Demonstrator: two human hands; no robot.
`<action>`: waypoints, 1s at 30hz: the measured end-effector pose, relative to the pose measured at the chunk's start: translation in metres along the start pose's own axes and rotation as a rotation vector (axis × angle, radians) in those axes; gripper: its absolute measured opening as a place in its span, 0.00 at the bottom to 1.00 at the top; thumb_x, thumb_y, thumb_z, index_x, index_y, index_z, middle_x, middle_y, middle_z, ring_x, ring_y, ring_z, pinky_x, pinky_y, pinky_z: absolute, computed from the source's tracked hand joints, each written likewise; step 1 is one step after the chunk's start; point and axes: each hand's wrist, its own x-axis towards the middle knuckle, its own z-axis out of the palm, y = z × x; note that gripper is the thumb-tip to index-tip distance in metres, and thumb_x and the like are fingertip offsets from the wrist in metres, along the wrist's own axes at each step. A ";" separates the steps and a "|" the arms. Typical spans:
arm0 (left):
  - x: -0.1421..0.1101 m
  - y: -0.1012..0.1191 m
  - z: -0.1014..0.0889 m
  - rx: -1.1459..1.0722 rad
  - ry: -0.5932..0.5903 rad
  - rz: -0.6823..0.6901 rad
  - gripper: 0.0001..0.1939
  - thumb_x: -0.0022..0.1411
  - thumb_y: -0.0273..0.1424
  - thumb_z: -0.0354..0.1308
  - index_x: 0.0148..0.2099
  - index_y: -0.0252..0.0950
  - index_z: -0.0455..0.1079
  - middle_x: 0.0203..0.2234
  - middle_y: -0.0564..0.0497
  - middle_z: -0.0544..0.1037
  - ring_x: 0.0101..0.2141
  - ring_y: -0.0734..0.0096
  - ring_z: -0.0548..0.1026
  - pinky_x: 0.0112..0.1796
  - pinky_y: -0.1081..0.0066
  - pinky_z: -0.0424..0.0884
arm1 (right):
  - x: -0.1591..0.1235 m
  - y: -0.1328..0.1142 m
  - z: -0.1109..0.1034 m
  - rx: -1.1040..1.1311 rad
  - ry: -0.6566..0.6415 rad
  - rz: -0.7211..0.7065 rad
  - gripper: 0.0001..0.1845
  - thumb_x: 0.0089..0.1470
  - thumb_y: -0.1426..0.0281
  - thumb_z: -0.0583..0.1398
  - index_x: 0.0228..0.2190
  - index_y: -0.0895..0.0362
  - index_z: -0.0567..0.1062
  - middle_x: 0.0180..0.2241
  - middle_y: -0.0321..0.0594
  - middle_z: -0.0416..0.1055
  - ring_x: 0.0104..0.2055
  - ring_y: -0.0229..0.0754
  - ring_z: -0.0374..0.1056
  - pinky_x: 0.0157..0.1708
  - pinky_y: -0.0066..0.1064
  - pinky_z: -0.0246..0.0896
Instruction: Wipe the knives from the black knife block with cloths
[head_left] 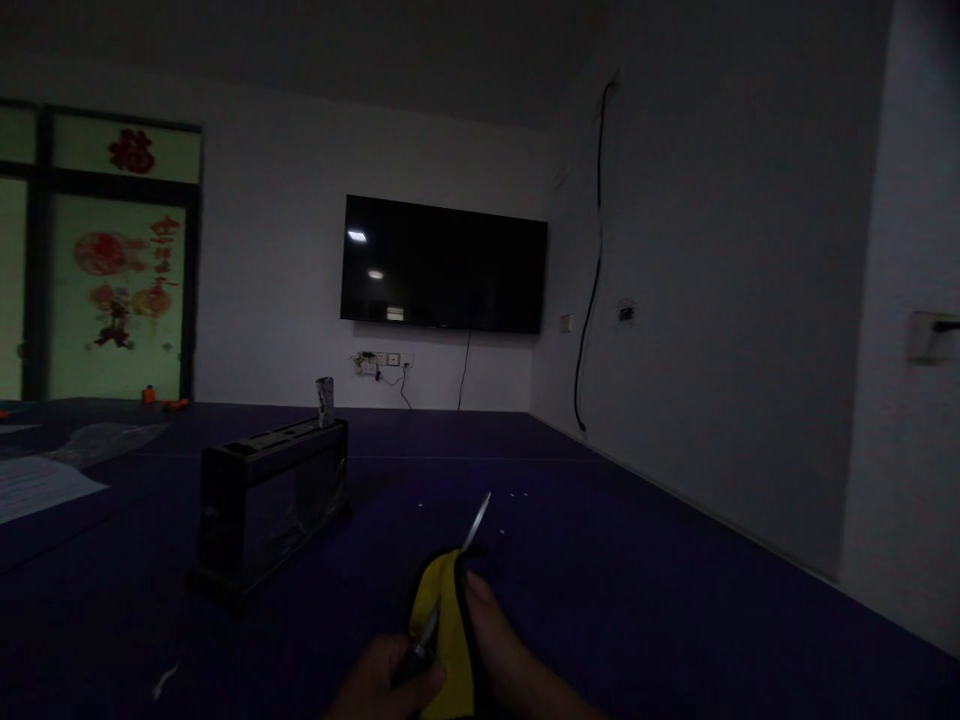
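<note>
Low in the middle of the head view, my left hand [394, 682] is closed around the dark handle of what looks like a screwdriver [429, 630]. A yellow cloth [452, 640] with a dark edging is folded about its shaft. Beyond the cloth's top, a thin bright metal tip [477, 521] sticks out, pointing up and to the right; it lines up with the handle, but the middle is covered. My right hand [499, 640] presses against the cloth's right side with its thumb up, the other fingers hidden behind it.
A black open-framed box [274, 450] stands on the purple table [600, 570] to the left, a patterned cylinder [325, 402] on top. Papers [45, 488], clear plastic [112, 440] and orange items [149, 395] lie farther left. White scraps dot the surface. A wall [720, 300] borders the right.
</note>
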 end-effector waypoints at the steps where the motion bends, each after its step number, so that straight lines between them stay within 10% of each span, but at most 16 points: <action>1: 0.000 0.000 0.000 -0.007 -0.002 0.006 0.31 0.40 0.63 0.54 0.28 0.38 0.61 0.16 0.60 0.58 0.20 0.78 0.56 0.22 0.75 0.51 | 0.000 0.000 0.001 0.002 0.005 0.003 0.29 0.33 0.47 0.66 0.28 0.59 0.74 0.22 0.40 0.73 0.28 0.48 0.72 0.32 0.38 0.65; 30: -0.001 0.017 0.000 -0.005 -0.067 0.068 0.33 0.36 0.64 0.55 0.23 0.36 0.60 0.17 0.59 0.55 0.22 0.79 0.54 0.24 0.74 0.47 | 0.036 -0.011 -0.043 0.011 0.166 -0.060 0.29 0.32 0.47 0.66 0.28 0.57 0.72 0.21 0.35 0.72 0.22 0.42 0.69 0.26 0.32 0.62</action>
